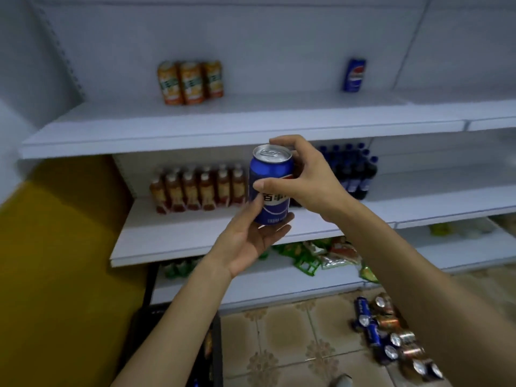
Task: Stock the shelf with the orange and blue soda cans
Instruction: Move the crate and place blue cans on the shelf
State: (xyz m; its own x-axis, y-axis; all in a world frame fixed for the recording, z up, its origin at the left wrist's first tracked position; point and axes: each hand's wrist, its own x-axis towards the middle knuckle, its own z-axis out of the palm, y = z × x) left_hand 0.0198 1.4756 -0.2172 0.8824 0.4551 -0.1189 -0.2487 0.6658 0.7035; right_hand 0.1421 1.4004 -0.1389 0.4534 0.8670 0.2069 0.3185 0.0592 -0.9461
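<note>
A blue soda can (270,174) stands upright in mid-air in front of the shelves, held by both hands. My left hand (251,238) cradles its base from below, fingers curled up around the lower side. My right hand (304,177) grips its upper part from the right, thumb across the front and fingers behind the rim. Three orange cans (190,82) stand together at the back left of the top white shelf (167,129). One blue can (354,75) stands alone at the back right of that shelf.
The middle shelf (178,241) carries orange-brown bottles (198,191) and dark blue-capped bottles (354,171). Snack packets (326,255) lie on the bottom shelf. Several blue and orange cans (391,333) lie on the tiled floor at lower right. A yellow panel (55,261) stands left.
</note>
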